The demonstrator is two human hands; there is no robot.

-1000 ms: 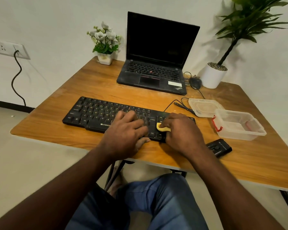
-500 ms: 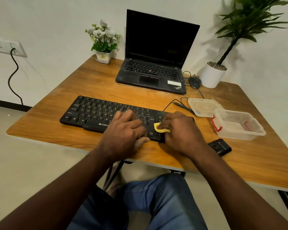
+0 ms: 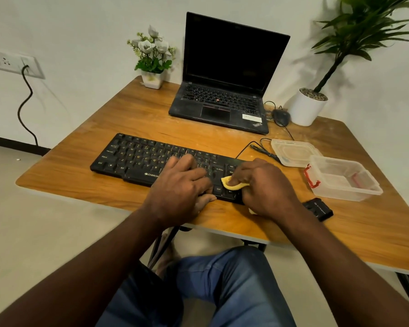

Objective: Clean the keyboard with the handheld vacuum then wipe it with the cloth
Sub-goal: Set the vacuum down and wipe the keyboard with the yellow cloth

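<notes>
Lower centre of frame: wiping step; right hand [image 3: 262,185] pinches cloth [image 3: 232,184] on keyboard [image 3: 137,156], left hand [image 3: 182,187] spread flat, steadying. Next: sweep toward unwiped left keys.

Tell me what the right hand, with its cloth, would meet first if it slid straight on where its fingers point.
Probably the left hand, whose fingers rest on the keyboard just left of the yellow cloth that the right hand grips; only a few keys lie between.

Left hand [image 3: 181,192] flat, palm down, fingers [image 3: 192,171] spread; right hand [image 3: 266,185] curled, pinching cloth [image 3: 230,184].
</notes>
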